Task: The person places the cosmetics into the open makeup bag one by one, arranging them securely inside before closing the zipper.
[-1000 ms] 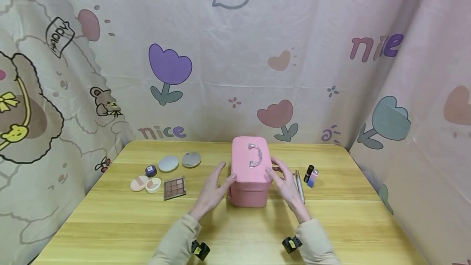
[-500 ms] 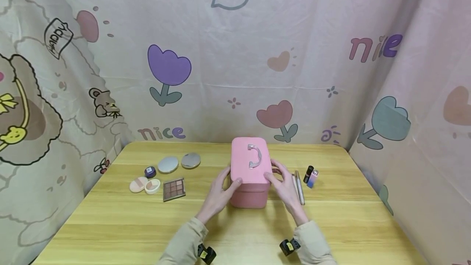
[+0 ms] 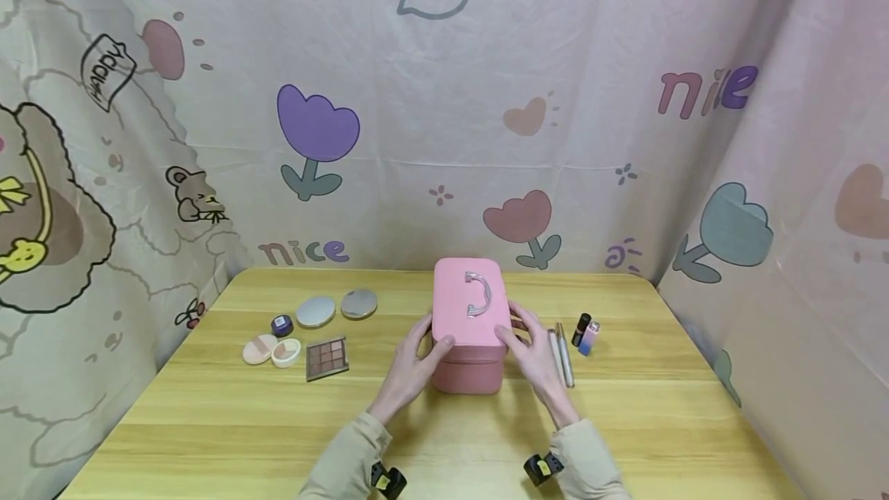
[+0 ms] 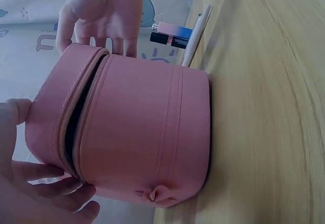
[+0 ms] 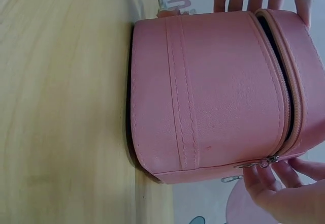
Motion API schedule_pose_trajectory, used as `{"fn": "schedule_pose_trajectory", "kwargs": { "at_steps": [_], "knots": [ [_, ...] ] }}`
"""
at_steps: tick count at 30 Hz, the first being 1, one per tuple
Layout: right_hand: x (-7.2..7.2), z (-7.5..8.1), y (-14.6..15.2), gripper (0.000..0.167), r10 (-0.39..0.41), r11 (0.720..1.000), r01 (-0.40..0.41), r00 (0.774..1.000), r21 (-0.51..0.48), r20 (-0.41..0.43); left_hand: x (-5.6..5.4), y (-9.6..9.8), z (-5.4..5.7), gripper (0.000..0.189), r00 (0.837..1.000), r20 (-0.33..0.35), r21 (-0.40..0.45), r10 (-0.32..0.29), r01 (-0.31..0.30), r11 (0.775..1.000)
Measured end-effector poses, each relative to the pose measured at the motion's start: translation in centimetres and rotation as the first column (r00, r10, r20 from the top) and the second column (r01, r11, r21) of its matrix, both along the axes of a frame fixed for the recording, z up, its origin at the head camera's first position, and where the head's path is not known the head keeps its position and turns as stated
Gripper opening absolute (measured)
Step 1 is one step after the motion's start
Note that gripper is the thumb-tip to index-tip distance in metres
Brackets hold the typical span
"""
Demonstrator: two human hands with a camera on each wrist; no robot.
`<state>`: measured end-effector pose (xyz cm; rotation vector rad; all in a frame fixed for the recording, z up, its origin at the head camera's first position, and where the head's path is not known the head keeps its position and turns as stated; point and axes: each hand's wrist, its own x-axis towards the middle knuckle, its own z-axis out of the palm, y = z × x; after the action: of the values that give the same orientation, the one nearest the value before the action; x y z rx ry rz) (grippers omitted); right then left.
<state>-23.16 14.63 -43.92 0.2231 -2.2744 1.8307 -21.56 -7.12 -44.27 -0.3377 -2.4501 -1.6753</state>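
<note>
Toward twelve o'clock on the wooden table (image 3: 208, 423) stands the pink case (image 3: 468, 375); at its eight o'clock the left hand (image 3: 408, 367), at its four the right hand (image 3: 533, 353), both half-curled, gripping the lid (image 3: 454, 295) between thumb and fingers.

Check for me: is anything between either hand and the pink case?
Nothing visible is in the way: the left hand and right hand both touch the pink case. The pens lie beside the right hand, on the side away from the case.
</note>
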Motion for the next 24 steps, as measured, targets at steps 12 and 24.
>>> {"fn": "schedule_pose_trajectory", "kwargs": {
  "at_steps": [12, 24],
  "knots": [
    [-0.02, -0.10, -0.78, 0.060, 0.032, 0.998, -0.029, 0.999, -0.059, 0.039, -0.05, -0.98, 0.58, 0.064, 0.999, -0.052, -0.008, 0.005, -0.005, 1.000],
    [0.06, -0.28, -0.01, 0.059, 0.072, 0.994, -0.065, 0.995, -0.087, 0.075, 0.15, -0.57, 0.87, 0.050, 0.995, -0.079, -0.042, 0.055, -0.058, 0.997]
  ]
}}
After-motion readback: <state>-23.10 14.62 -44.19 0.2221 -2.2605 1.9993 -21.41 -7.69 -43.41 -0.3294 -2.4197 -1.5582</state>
